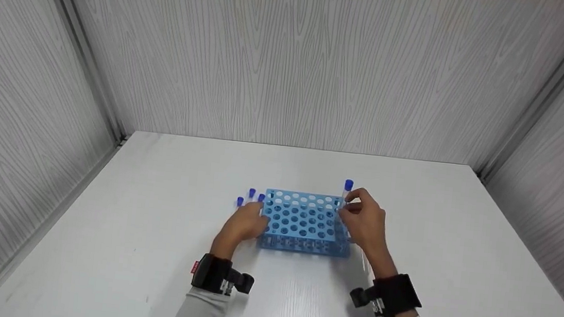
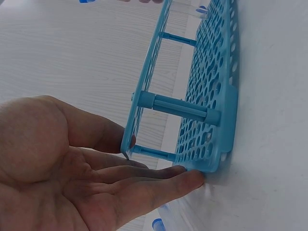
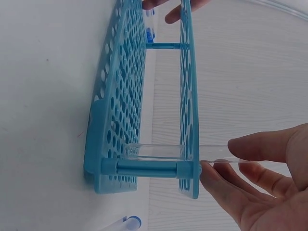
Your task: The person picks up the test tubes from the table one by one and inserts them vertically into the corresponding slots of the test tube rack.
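Note:
A blue plastic test tube rack (image 1: 296, 240), its top full of round holes, stands upright on the white table. At its left end my left hand (image 1: 244, 223) grips it, the thumb on the top plate's corner and the fingers along the side. My right hand (image 1: 368, 224) pinches a clear test tube (image 3: 168, 152) between thumb and fingers at the rack's right end. The tube stands upright with its blue cap (image 1: 349, 184) above the hand. Its lower part passes through the top plate, and its rounded bottom reaches near the lower plate in the right wrist view.
Three blue-capped tubes (image 1: 252, 193) lie just left of the rack, partly behind the left hand. Another blue-capped tube (image 3: 131, 223) lies on the table by the rack's right end. Wood-grain panels (image 1: 291, 61) enclose the table at the back and both sides.

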Demonstrator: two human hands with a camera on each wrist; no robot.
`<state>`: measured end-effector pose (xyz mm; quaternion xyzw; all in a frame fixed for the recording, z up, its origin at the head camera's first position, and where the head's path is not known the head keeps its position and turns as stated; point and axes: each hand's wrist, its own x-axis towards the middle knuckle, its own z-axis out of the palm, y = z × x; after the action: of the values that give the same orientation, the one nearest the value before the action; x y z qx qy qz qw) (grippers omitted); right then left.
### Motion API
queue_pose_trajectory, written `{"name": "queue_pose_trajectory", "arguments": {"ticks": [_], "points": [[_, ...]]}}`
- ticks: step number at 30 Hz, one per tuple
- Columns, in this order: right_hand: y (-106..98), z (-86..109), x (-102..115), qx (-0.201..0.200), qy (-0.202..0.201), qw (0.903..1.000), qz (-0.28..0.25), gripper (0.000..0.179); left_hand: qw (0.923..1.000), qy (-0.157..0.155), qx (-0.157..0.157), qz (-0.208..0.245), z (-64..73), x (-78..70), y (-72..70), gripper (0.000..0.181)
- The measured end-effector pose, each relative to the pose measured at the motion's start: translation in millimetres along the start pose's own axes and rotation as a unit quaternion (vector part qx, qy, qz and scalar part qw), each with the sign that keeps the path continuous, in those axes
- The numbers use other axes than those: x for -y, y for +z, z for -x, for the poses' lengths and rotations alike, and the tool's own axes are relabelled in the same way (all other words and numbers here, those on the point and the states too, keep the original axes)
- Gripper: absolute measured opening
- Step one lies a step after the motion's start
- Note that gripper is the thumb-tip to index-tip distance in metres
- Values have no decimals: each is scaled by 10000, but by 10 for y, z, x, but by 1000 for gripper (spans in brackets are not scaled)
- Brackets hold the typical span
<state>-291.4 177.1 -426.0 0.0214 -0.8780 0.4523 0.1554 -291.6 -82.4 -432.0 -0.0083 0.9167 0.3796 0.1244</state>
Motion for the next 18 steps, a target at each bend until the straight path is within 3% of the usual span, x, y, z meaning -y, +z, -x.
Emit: {"name": "queue_pose_trajectory", "arguments": {"ticks": [18], "points": [[-17, 12, 19, 106, 78, 9999, 6, 21, 10000, -51, 39, -25, -18, -15, 2, 56]]}}
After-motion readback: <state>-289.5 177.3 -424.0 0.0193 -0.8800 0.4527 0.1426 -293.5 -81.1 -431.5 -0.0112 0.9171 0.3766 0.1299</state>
